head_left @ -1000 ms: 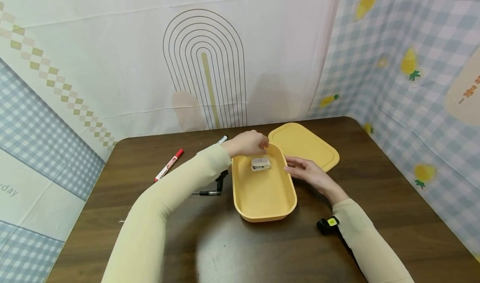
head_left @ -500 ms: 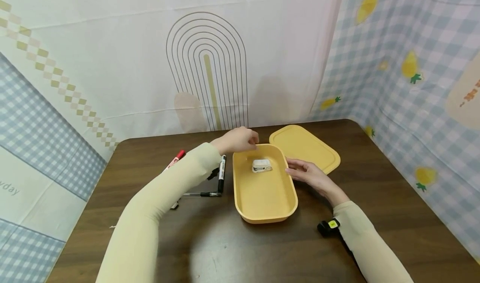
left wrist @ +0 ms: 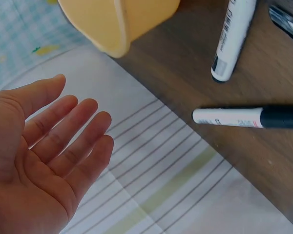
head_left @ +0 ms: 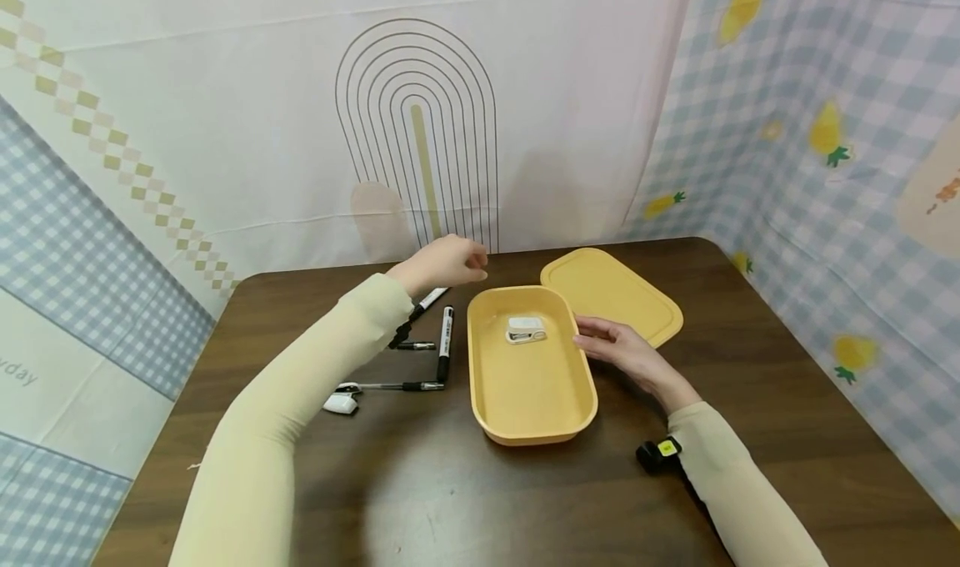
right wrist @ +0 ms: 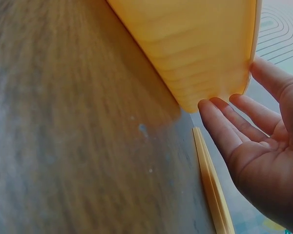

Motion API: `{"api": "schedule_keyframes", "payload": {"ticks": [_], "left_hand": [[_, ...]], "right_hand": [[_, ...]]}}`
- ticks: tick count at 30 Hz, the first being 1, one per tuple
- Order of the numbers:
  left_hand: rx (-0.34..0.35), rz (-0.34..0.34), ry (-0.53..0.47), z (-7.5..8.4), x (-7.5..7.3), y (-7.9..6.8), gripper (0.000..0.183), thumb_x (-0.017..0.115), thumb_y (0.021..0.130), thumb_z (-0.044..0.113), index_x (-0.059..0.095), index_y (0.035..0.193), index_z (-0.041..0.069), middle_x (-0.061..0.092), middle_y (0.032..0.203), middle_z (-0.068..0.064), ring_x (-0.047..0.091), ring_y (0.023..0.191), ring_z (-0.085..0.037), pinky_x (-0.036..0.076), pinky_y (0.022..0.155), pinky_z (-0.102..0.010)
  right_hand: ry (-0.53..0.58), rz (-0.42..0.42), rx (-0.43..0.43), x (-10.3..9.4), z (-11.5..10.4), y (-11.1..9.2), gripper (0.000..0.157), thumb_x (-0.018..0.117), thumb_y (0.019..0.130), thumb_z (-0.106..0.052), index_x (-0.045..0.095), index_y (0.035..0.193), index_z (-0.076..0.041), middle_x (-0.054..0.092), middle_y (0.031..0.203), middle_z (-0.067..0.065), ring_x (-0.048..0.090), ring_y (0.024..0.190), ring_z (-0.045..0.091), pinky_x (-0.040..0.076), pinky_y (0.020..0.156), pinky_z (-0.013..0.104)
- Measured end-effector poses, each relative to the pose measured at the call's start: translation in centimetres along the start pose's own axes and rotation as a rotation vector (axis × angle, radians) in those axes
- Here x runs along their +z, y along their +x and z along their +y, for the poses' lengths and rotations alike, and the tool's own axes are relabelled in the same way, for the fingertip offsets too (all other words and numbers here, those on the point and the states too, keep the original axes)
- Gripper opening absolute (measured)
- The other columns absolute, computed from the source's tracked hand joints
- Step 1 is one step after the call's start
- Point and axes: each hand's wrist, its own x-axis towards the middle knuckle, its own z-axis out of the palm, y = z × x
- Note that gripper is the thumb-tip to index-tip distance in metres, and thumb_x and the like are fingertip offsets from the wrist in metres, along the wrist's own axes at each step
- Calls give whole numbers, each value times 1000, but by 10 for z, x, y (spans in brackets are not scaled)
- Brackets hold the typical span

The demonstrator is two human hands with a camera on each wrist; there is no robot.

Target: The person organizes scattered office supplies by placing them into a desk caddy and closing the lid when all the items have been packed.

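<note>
A yellow rectangular box [head_left: 532, 392] stands uncovered on the table, with a small white stapler [head_left: 526, 330] lying inside near its far end. Beyond the box's far left corner, my left hand [head_left: 446, 263] hovers near the table's back edge; the left wrist view shows its fingers loosely bent and the palm holding nothing. The fingertips of my right hand [head_left: 618, 354] touch the box's right outer wall, and its thumb rests at the rim, as the right wrist view shows. Below my left hand lie two white markers with black caps, one marker [head_left: 446, 342] close beside the box.
A flat yellow lid [head_left: 611, 300] lies behind and right of the box. To the left are a black-gripped pen [head_left: 401, 386], part of another pen [head_left: 415, 346] and a white object [head_left: 342, 402], possibly a stapler. A patterned cloth [head_left: 262, 133] hangs behind the table.
My left hand has moved leftward from above the box's far end to outside it. The stapler remains inside. More markers and pens show as the sleeve shifts; the red marker is now hidden.
</note>
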Motion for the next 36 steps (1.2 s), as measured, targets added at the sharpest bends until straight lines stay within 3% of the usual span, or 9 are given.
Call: {"api": "schedule_keyframes", "payload": {"ticks": [11,19,36], "left_hand": [[-27,51,3,-15,-14,-14,25,65,100,25,69,118,9,71,114,-7,66,106,-24,51,92,-41],[-11,69,14,-21,-20,-20,25,66,98,26,70,115,8,72,113,-9,66,107,-25,50,95,-41],[-22,66,-8,-30,-20,-53,29,66,98,24,68,120,5,71,115,-10,65,109,-27,50,96,-44]], "right_hand": [[-2,12,6,1,1,-1,64,67,99,-22,39,151,3,44,151,24,51,131,30,51,95,27],[0,3,4,0,1,0,62,66,100,-21,40,151,4,44,150,25,54,129,26,51,95,27],[-5,8,2,-2,1,-1,62,66,100,-21,41,150,5,45,149,26,57,124,20,51,95,26]]}}
